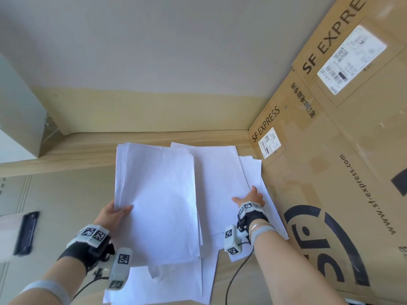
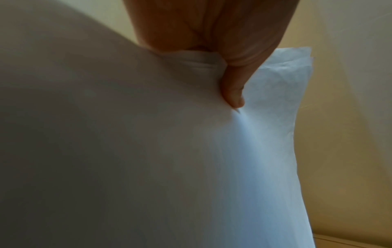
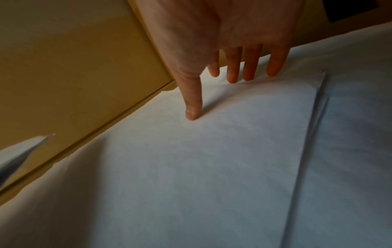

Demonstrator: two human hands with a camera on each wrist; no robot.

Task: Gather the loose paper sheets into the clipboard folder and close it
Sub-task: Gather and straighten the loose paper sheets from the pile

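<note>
Left hand (image 1: 112, 213) pinching paper stack (image 1: 158, 201), fingers hidden beneath, clipboard folder (image 1: 24, 233) blurred

head view bright, even daylight, wide-angle bending at edges; both wrist views dim, shadowed, soft, slightly blurred.

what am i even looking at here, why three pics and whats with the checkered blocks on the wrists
No robot here: a person works with bare hands, wearing a camera on the head and one on each wrist. The checkered blocks sit on those wrist cameras. The big picture is the head view, looking down; the two close-ups look along each hand. The left hand pinches a stack of white sheets, thumb on top. The right hand lies with straight fingers on more loose sheets spread on the wooden surface. A clipboard folder lies at the left, and large cardboard boxes stand at the right.
</note>
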